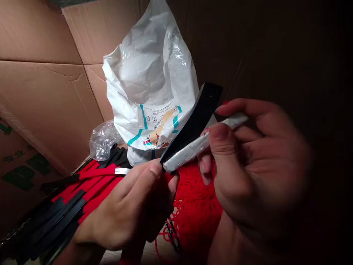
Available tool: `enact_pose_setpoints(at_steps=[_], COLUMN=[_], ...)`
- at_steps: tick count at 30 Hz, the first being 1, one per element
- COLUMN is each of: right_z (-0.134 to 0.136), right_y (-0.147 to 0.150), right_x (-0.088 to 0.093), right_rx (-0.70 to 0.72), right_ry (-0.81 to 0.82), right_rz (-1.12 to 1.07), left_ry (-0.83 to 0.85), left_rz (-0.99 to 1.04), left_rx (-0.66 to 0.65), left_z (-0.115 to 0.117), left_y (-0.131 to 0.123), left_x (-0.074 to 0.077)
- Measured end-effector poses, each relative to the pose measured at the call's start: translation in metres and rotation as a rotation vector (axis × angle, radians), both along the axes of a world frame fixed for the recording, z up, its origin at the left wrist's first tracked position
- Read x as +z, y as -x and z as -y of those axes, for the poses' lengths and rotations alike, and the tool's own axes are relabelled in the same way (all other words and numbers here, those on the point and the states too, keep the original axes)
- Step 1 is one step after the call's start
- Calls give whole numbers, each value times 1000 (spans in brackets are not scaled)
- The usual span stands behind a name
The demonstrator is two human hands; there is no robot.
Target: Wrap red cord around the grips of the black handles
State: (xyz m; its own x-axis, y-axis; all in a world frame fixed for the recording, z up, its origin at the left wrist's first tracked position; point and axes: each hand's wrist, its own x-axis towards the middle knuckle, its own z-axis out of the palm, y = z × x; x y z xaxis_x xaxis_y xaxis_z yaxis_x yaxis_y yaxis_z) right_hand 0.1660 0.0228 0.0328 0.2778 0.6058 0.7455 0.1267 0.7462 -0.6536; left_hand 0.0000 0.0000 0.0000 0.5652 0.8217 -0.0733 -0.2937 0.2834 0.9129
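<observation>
My left hand (129, 206) is closed, thumb and fingers pinching the lower end of a flat black strip (200, 112), which slants up to the right. In my right hand (248, 158) a narrow, glossy white piece (190, 150) is gripped between thumb and fingers; I cannot tell exactly what it is. Its lower end meets the black strip at my left fingertips, and the two spread apart from there like a V. Part of the white piece is hidden behind my right thumb. Below my hands lies a mass of red, stringy material (197, 206).
A white printed plastic bag (149, 81) stands open behind my hands, with a crumpled clear bag (103, 141) beside it. Several red and black strips (96, 175) lie at the left. A small dark tool (173, 235) lies below. Cardboard walls (41, 95) enclose the back and left.
</observation>
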Motion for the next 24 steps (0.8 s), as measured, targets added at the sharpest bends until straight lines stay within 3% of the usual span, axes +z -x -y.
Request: enact_pose_setpoints(at_steps=[5, 11, 24], right_z=[-6, -7, -4], right_y=[-2, -2, -5], right_x=[0, -4, 1], right_rx=[117, 1, 56], right_ry=[-9, -47, -36], right_rz=[-15, -77, 5], left_ry=[2, 6, -2], left_rz=[-20, -41, -53], left_rx=[55, -18, -12], left_z=[2, -3, -1], left_y=[3, 2, 4], left_x=[0, 2, 4])
